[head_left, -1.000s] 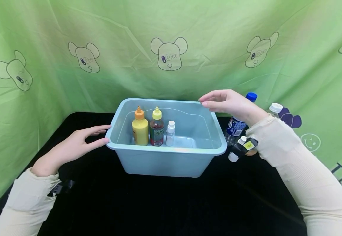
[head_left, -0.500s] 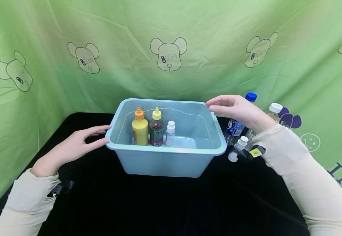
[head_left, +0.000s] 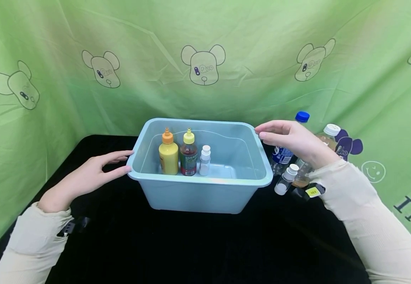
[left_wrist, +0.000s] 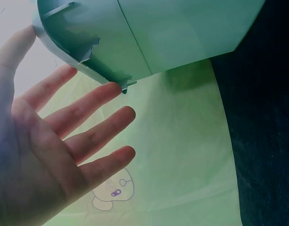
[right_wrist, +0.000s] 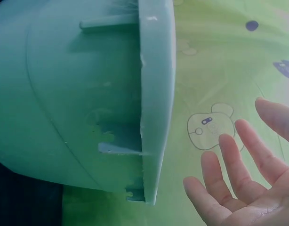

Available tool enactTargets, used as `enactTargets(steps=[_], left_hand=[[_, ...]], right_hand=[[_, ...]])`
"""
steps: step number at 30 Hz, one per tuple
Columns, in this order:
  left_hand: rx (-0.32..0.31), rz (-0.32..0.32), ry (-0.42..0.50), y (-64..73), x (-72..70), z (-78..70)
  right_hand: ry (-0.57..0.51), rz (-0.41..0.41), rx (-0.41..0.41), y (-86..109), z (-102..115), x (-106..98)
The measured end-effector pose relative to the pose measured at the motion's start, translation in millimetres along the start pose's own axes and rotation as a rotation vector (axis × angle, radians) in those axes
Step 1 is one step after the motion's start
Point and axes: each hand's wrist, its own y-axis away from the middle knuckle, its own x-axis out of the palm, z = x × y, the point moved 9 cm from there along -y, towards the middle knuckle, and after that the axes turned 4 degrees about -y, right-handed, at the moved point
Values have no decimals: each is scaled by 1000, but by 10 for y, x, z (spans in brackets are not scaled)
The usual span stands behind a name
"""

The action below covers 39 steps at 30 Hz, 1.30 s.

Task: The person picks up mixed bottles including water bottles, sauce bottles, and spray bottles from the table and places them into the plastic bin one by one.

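A light blue plastic tub (head_left: pixel 198 195) stands in the middle of the black tabletop. Inside it, toward the left, are a yellow squeeze bottle (head_left: pixel 168 158) with an orange nozzle, a dark sauce bottle (head_left: pixel 188 157) with a yellow nozzle, and a small clear bottle (head_left: pixel 205 161) with a white cap, all upright. My left hand (head_left: pixel 88 177) touches the tub's left rim with its fingertips, fingers spread and fairly straight. My right hand (head_left: pixel 294 140) is at the tub's right rim with relaxed fingers, holding nothing; in the right wrist view its fingers (right_wrist: pixel 238 165) show beside the rim.
Right of the tub stand a blue-capped bottle (head_left: pixel 282 155) with a blue label, a white-capped bottle (head_left: pixel 329 136) partly behind the right hand, and a small clear bottle (head_left: pixel 286 180). A green printed curtain (head_left: pixel 205 98) closes off the back and sides.
My right hand has moved right and slightly down, from above the tub's back right corner to its right rim. The left hand, the tub and the bottles have stayed in place.
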Motion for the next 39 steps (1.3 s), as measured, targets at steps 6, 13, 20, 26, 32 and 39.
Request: enactTargets(steps=[6, 13, 20, 26, 32, 39], left_hand=[[-2, 1, -4, 5, -7, -9], [-3, 1, 2, 4, 1, -6], [3, 11, 10, 9, 0, -16], [0, 11, 9, 9, -2, -18], [-3, 8, 9, 8, -2, -16], [-6, 1, 1, 6, -8, -14]], right_hand=[[-36, -6, -36, 43, -29, -28], [-71, -18, -31, 116, -161, -89], [-145, -19, -72, 177, -274, -140], [-209, -25, -101, 215, -375, -177], [-362, 1, -146, 271, -461, -216], [-411, -25, -151, 324, -596, -272]])
